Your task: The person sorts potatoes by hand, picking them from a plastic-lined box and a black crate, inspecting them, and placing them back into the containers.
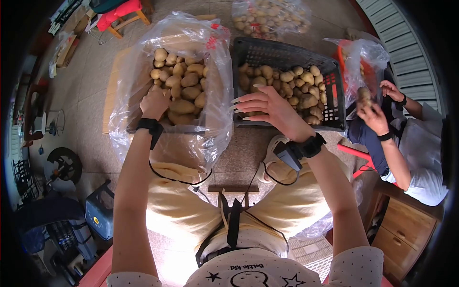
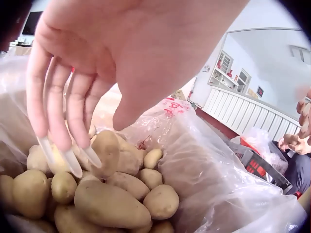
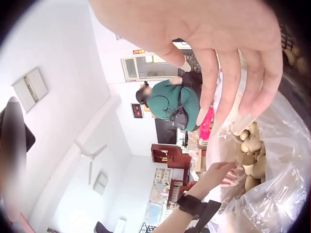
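My left hand (image 1: 155, 102) hangs over potatoes (image 1: 182, 106) in a box lined with clear plastic (image 1: 217, 95). In the left wrist view its fingers (image 2: 57, 104) point down, loosely extended, with long nails beside an upright potato (image 2: 105, 150); whether they touch it I cannot tell. The right hand (image 1: 273, 107), fingers spread and holding nothing, is above the left side of a black crate (image 1: 337, 91) of potatoes (image 1: 308, 100). In the right wrist view the right hand's fingers (image 3: 228, 87) stretch towards the plastic liner (image 3: 286, 141).
Another person's hand (image 1: 373, 115) holds a potato (image 1: 364, 95) at the right, near a red container (image 1: 342, 57) with plastic over it. A plastic bag of potatoes (image 1: 272, 19) lies behind the crate. A blue stool (image 1: 99, 213) and a wooden cabinet (image 1: 406, 227) stand nearer.
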`<state>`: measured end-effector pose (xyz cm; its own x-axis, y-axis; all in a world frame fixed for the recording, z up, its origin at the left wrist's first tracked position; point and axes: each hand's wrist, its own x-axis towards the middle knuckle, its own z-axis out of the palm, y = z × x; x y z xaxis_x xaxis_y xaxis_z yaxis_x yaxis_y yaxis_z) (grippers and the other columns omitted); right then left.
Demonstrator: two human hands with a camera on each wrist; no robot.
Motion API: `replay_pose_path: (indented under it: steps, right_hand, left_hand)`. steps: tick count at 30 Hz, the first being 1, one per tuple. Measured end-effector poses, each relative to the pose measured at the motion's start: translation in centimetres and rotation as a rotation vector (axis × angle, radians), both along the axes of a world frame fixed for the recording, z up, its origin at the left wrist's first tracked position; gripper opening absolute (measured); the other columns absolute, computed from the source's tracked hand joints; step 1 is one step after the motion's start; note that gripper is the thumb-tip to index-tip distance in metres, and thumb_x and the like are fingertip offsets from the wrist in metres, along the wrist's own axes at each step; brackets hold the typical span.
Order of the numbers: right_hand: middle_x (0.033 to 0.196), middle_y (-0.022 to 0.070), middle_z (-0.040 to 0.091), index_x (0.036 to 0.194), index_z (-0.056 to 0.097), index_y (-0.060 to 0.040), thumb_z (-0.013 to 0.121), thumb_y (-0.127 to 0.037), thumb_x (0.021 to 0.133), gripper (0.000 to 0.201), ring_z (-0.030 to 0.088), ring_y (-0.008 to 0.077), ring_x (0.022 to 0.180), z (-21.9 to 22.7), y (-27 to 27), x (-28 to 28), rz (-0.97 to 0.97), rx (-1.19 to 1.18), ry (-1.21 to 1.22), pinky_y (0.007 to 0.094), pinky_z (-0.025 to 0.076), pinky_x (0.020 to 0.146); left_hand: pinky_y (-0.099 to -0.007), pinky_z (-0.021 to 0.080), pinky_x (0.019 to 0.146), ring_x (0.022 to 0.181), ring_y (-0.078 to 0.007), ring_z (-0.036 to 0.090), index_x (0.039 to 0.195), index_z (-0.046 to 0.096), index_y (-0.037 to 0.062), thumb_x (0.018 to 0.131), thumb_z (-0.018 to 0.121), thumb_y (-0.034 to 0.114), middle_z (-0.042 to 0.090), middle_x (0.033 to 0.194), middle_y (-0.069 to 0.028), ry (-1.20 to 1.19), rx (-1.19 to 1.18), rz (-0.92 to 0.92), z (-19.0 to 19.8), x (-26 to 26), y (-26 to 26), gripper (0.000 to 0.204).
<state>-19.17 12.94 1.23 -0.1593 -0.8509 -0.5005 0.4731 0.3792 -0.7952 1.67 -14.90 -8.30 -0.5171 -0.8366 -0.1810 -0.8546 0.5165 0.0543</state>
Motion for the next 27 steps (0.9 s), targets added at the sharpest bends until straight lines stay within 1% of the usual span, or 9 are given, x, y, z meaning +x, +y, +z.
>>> replay_pose_path:
  steps: [4, 6, 8, 11, 15, 17, 18, 20, 27]
  right_hand:
    - [0.11, 0.0093, 0.064, 0.109, 0.061, -0.0032, 0.032, -0.039, 0.099, 0.047, 0.058, 0.0162, 0.106, -1.2, 0.6, 0.4, 0.014, -0.058, 0.184, 0.0295, 0.044, 0.09]
    - [0.109, 0.0081, 0.065, 0.107, 0.061, -0.0027, 0.039, -0.032, 0.098, 0.038, 0.059, 0.0138, 0.107, -2.2, 0.5, 0.5, 0.156, -0.057, 0.224, 0.0265, 0.046, 0.087]
    - [0.104, 0.0069, 0.066, 0.103, 0.063, -0.0026, 0.04, -0.031, 0.097, 0.038, 0.06, 0.0138, 0.103, -2.6, 0.2, 1.1, 0.16, -0.009, 0.246, 0.0266, 0.046, 0.087]
    - [0.103, 0.0062, 0.065, 0.101, 0.064, -0.0042, 0.042, -0.032, 0.096, 0.035, 0.06, 0.013, 0.101, -3.6, 0.1, 1.5, 0.252, 0.021, 0.278, 0.0262, 0.045, 0.087]
    - [0.1, 0.0059, 0.066, 0.098, 0.064, -0.003, 0.044, -0.032, 0.096, 0.035, 0.061, 0.0134, 0.098, -4.7, 0.3, 1.8, 0.261, -0.001, 0.366, 0.0268, 0.046, 0.085]
    - [0.082, 0.0096, 0.069, 0.091, 0.066, -0.0016, 0.05, -0.029, 0.092, 0.031, 0.066, 0.0228, 0.078, -6.0, 0.4, 2.0, 0.169, -0.069, 0.647, 0.0318, 0.05, 0.072]
    - [0.082, 0.0096, 0.069, 0.091, 0.066, -0.0016, 0.05, -0.029, 0.092, 0.031, 0.066, 0.0228, 0.078, -6.0, 0.5, 2.0, 0.173, -0.064, 0.649, 0.0318, 0.05, 0.072]
    - [0.079, 0.0114, 0.067, 0.087, 0.065, -0.0034, 0.053, -0.025, 0.089, 0.025, 0.065, 0.0286, 0.076, -6.1, 0.6, 2.1, 0.2, -0.035, 1.076, 0.0375, 0.051, 0.067]
    - [0.076, 0.0109, 0.066, 0.082, 0.063, -0.0054, 0.056, -0.023, 0.086, 0.02, 0.064, 0.0307, 0.075, -6.2, 0.1, 1.9, 0.247, -0.101, 1.267, 0.0418, 0.05, 0.064]
  left_hand:
    - [-0.0428, 0.05, 0.082, 0.094, -0.0341, 0.063, 0.093, 0.066, 0.0085, 0.085, 0.055, 0.048, 0.068, 0.094, -0.0126, 0.006, 0.089, -0.043, 1.4, -0.9, 1.2, 0.042]
    - [-0.042, 0.05, 0.08, 0.092, -0.0306, 0.064, 0.088, 0.067, 0.0104, 0.086, 0.055, 0.041, 0.068, 0.088, -0.0094, 0.144, 0.09, -0.147, 1.9, -1.4, 2.2, 0.033]
    - [-0.042, 0.048, 0.081, 0.088, -0.0302, 0.064, 0.091, 0.066, 0.0081, 0.088, 0.054, 0.038, 0.068, 0.09, -0.0122, 0.18, 0.16, -0.165, 4.8, -2.7, 4.4, 0.033]
    - [-0.0413, 0.049, 0.068, 0.072, -0.0309, 0.063, 0.091, 0.064, 0.0057, 0.088, 0.055, 0.026, 0.066, 0.082, -0.0123, 0.208, 0.039, -0.416, 5.8, -3.7, 6.7, 0.023]
    - [-0.0396, 0.049, 0.063, 0.072, -0.0294, 0.063, 0.089, 0.063, 0.0055, 0.088, 0.055, 0.021, 0.065, 0.08, -0.0118, 0.383, 0.074, -0.521, 7.3, -5.0, 10.5, 0.018]
    - [-0.0387, 0.048, 0.061, 0.07, -0.0284, 0.062, 0.084, 0.061, 0.0059, 0.087, 0.056, 0.018, 0.062, 0.075, -0.0104, 0.547, 0.011, -0.593, 8.5, -5.7, 12.7, 0.013]
    - [-0.0387, 0.048, 0.061, 0.07, -0.0284, 0.062, 0.084, 0.061, 0.0059, 0.087, 0.056, 0.018, 0.062, 0.075, -0.0104, 0.551, 0.015, -0.589, 8.9, -5.8, 13.4, 0.013]
    - [-0.0386, 0.047, 0.059, 0.069, -0.0276, 0.06, 0.08, 0.06, 0.0063, 0.087, 0.057, 0.018, 0.059, 0.071, -0.0092, 0.563, 0.029, -0.685, 9.2, -5.8, 14.1, 0.013]
    - [-0.0365, 0.049, 0.057, 0.067, -0.0239, 0.058, 0.072, 0.057, 0.0058, 0.085, 0.058, 0.019, 0.056, 0.066, -0.0063, 0.554, 0.02, -0.741, 8.4, -5.6, 13.9, 0.018]
